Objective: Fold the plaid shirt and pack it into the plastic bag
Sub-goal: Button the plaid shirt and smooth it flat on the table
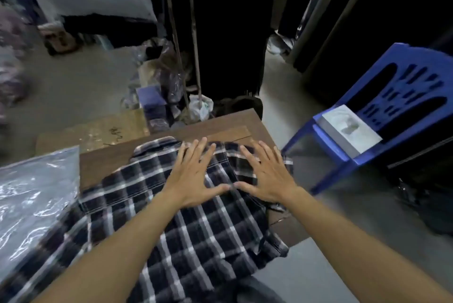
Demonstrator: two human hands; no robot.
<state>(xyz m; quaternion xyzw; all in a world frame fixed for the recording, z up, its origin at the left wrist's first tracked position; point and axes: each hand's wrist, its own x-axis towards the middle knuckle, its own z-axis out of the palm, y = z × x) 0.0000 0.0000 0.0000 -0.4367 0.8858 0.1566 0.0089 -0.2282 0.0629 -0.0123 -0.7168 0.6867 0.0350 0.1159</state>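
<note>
My left hand and right hand lie flat, fingers spread, grip released, pressing the plaid shirt onto the wooden bench, thumbs nearly touching. The plastic bag lies at the shirt's left edge. A blue chair stands right.

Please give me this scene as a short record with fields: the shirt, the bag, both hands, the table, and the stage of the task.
shirt: plaid shirt, spread on table, not yet folded
bag: plastic bag, flat, left of shirt
left hand: left hand, open, flat on shirt
right hand: right hand, open, flat on shirt
table: wooden table
stage: smoothing, nothing packed
</note>
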